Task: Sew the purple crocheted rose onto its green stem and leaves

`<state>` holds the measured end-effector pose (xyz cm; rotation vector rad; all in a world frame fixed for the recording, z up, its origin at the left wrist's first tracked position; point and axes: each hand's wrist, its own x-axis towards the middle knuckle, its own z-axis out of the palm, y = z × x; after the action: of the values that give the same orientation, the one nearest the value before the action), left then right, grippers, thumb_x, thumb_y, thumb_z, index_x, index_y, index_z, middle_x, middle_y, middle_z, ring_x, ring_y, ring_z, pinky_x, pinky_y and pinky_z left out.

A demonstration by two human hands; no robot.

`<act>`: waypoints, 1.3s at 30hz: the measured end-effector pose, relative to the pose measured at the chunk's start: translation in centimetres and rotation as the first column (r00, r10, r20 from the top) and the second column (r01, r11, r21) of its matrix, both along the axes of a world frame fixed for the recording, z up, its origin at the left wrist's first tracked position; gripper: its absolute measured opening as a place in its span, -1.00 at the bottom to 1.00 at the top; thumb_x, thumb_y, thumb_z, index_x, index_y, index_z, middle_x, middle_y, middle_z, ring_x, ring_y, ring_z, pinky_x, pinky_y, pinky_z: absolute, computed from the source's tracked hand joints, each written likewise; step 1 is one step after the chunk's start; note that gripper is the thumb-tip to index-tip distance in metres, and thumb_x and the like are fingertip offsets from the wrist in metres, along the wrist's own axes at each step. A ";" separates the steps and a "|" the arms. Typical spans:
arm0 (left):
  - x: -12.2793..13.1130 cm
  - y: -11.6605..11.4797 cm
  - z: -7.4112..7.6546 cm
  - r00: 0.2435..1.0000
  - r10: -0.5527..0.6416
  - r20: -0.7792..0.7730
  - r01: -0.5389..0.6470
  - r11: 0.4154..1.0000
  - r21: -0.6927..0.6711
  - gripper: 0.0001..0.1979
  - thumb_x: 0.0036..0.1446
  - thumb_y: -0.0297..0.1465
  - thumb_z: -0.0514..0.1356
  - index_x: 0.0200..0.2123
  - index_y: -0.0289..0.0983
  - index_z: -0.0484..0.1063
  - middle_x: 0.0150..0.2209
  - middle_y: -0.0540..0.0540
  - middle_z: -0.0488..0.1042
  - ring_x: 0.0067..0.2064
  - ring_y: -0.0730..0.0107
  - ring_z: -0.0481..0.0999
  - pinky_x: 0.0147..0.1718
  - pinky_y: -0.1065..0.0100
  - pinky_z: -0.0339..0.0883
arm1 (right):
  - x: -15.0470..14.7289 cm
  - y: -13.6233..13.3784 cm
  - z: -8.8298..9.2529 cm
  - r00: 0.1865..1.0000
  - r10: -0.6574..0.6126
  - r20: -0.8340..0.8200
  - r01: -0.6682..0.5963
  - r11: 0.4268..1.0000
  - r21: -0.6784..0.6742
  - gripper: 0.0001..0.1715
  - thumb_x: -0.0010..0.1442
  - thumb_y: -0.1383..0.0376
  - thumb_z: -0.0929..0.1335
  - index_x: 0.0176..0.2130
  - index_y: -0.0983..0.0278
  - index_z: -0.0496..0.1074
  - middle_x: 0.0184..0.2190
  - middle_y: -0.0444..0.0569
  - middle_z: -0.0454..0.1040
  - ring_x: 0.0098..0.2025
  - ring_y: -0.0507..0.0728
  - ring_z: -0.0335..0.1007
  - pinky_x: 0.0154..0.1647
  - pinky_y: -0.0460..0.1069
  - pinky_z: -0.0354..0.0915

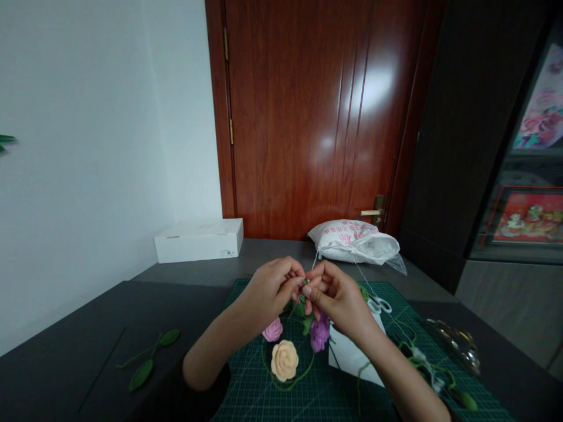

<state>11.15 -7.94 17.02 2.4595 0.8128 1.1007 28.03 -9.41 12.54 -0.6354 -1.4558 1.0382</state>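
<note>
My left hand [268,287] and my right hand [336,293] meet above a green cutting mat [264,398], their fingertips pinching a small green crocheted stem [305,298] with a thin white thread [314,262] rising from it. The fingers hide most of the pinched part. Below the hands lie a peach crocheted rose [284,360], a pink flower [272,330] and a purple flower [319,332], joined by green stems. Silver scissors [379,305] with open loop handles lie just past my right wrist, beside a white paper sheet [352,357].
A crocheted vine with leaves [422,363] lies on the mat's right side, and a clear plastic piece [453,346] sits past it. Green leaves on a stem [149,357] lie on the dark table at left. Behind stand a white box [199,240] and a white bag [354,242].
</note>
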 end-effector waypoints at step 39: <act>3.0 0.1 -2.6 0.689 -0.056 0.723 0.546 0.695 -0.467 -0.73 0.06 -0.37 0.38 -0.15 -0.26 0.49 -0.30 -0.07 0.51 -0.32 0.42 0.49 -0.45 0.47 0.32 | 0.2 -0.8 1.2 0.900 -0.074 -0.429 0.068 0.997 -0.029 -0.78 0.09 0.22 0.53 -0.39 0.22 0.44 -0.49 -0.17 0.48 -0.44 0.00 0.35 -0.34 -0.09 0.30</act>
<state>14.12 -7.85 14.43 1.3666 0.3849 1.1651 28.24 -10.18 13.74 -0.4287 -1.0311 1.0525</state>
